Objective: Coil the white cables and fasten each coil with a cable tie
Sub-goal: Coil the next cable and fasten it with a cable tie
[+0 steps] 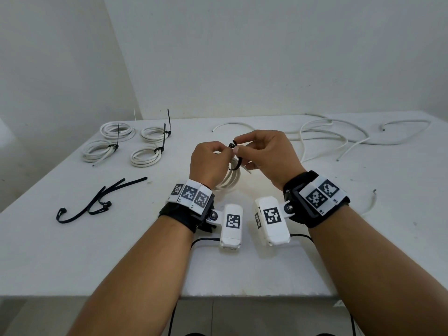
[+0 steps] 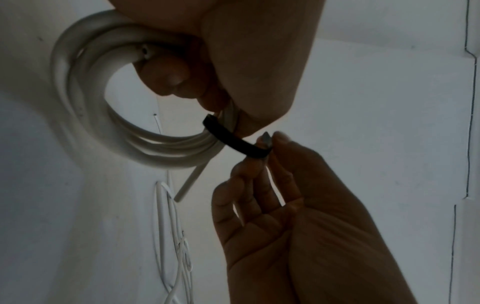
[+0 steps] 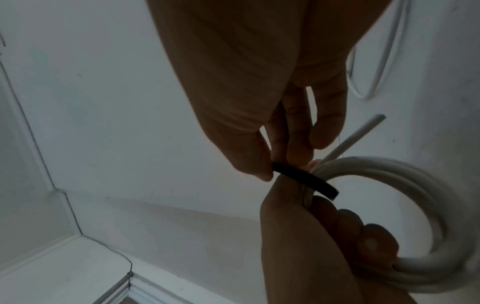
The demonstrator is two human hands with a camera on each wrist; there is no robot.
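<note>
A white cable coil hangs above the table's middle, gripped by my left hand. A black cable tie loops around the coil's strands. My right hand pinches the tie's end between thumb and fingertips, close to the left thumb. In the left wrist view the left hand has its fingers curled through the coil, and the tie runs to the right hand. The right wrist view shows the right hand pinching the tie above my left hand and the coil. One free cable end sticks out.
Several tied coils lie at the back left of the white table. Spare black ties lie at the left. Loose white cables sprawl across the back right, and another cable end lies at the right.
</note>
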